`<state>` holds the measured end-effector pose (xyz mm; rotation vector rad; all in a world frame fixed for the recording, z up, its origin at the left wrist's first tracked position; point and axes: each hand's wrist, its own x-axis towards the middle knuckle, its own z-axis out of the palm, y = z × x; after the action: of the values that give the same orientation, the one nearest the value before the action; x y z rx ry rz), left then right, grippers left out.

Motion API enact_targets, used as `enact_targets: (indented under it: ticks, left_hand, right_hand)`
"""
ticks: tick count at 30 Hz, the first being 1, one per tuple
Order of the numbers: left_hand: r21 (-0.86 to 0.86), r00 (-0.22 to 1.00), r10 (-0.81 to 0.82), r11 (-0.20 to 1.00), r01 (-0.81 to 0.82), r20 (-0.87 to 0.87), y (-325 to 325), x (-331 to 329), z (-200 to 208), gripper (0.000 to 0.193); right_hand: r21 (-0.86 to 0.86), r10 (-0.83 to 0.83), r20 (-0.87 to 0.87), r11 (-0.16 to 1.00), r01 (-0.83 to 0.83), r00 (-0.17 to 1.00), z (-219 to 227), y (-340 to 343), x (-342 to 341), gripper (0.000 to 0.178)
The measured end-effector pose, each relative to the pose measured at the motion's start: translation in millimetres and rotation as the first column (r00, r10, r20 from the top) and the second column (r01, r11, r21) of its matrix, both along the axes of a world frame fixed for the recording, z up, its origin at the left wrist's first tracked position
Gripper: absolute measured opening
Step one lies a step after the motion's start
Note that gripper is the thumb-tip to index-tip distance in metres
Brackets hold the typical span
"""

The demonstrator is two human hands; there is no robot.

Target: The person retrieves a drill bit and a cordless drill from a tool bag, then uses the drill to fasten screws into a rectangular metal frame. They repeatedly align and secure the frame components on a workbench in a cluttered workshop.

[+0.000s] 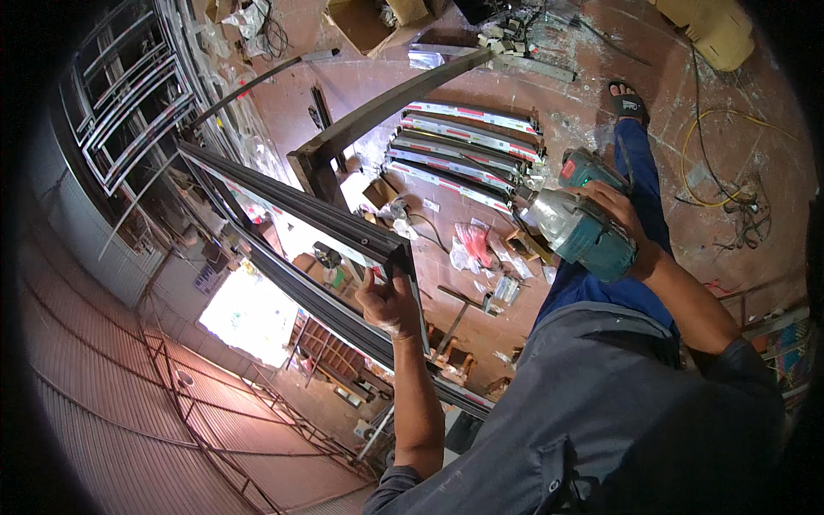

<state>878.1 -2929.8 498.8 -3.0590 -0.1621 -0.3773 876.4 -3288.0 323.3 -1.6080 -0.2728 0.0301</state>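
Observation:
My left hand [388, 300] is closed around the end corner of a dark metal window or door frame [300, 206], with its fingers curled over the profile. The frame runs away to the upper left. In my right hand [614, 206] is a teal cordless impact driver [592, 245] with a silver-grey front housing, its nose turned left toward the floor items. The driver is held apart from the frame, in front of my right leg. Its tip is hard to make out.
A dark beam stand [403, 99] reaches from the frame to the upper middle. Several wrapped profiles [468, 142] lie on the reddish floor [592, 112]. Near them are plastic bags [472, 245] and a cardboard box [365, 26]. A yellow hose [687, 154] curls at right; metal frames [133, 103] stack at upper left.

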Motion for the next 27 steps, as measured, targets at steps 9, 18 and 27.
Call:
enact_targets:
  ticks: [9,18,27]
  left_hand:
    - [-0.003,0.999,0.008,1.0,-0.008,-0.046,-8,-3,7,0.043]
    - [0.005,0.996,-0.036,0.999,0.037,-0.079,-4,0,7,0.054]
    - [-0.186,0.997,-0.007,0.983,-0.008,-0.08,-18,1,19,0.042]
  right_hand:
    - [0.078,0.134,-0.033,0.988,-0.131,0.99,18,2,29,0.043]
    - [0.106,0.351,-0.131,0.935,-0.339,0.927,62,10,36,0.055]
    - [0.183,0.484,-0.333,0.875,-0.448,0.809,100,27,24,0.069]
